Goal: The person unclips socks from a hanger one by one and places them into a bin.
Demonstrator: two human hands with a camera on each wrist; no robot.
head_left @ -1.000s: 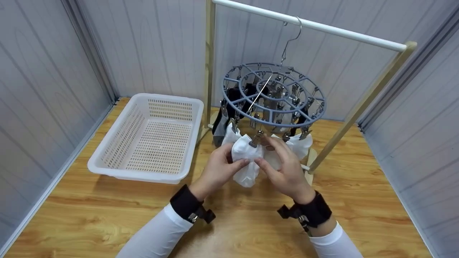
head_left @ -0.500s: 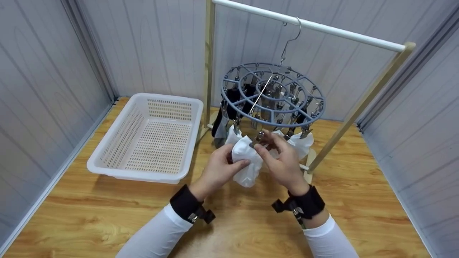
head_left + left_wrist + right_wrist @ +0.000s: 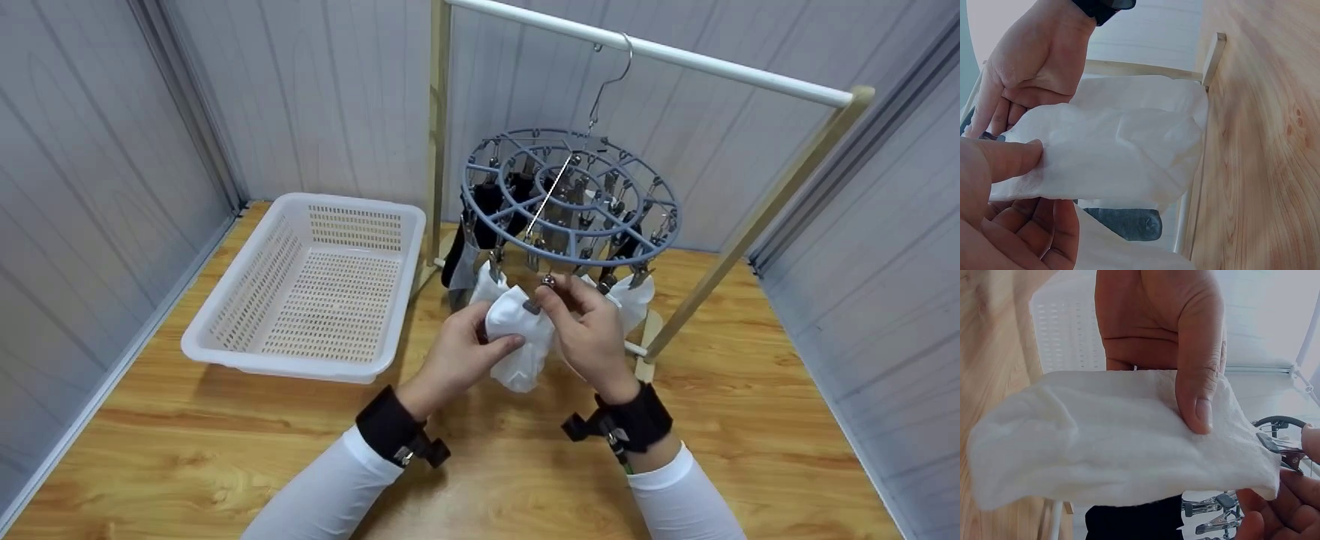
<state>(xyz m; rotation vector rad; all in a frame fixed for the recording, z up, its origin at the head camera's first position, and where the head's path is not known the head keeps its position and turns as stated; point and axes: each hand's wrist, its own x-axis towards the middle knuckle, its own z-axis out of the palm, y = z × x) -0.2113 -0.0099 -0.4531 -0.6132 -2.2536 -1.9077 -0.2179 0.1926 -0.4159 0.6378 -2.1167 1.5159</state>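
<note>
A white sock (image 3: 521,360) hangs at the front of a round blue-grey clip hanger (image 3: 574,244). My left hand (image 3: 457,356) pinches its upper left part, thumb in front and fingers behind, as the right wrist view also shows. Between the thumb and fingers of my right hand (image 3: 596,341) is a metal clip (image 3: 1283,444) with dark tips. Those tips sit at the top edge of the sock; whether they bite the cloth is hard to tell. Part of the clip is covered by my right fingers.
White socks (image 3: 634,296) and dark socks (image 3: 487,206) hang from other clips on the hanger. A wooden stand with a white bar (image 3: 720,66) carries it. At left on the wooden table (image 3: 487,480) stands a white perforated basket (image 3: 292,367). Panel walls enclose the back and sides.
My right hand has moved from the right part of the sock up to the clip, and its thumb and fingers have closed round it. My left hand has stayed on the sock.
</note>
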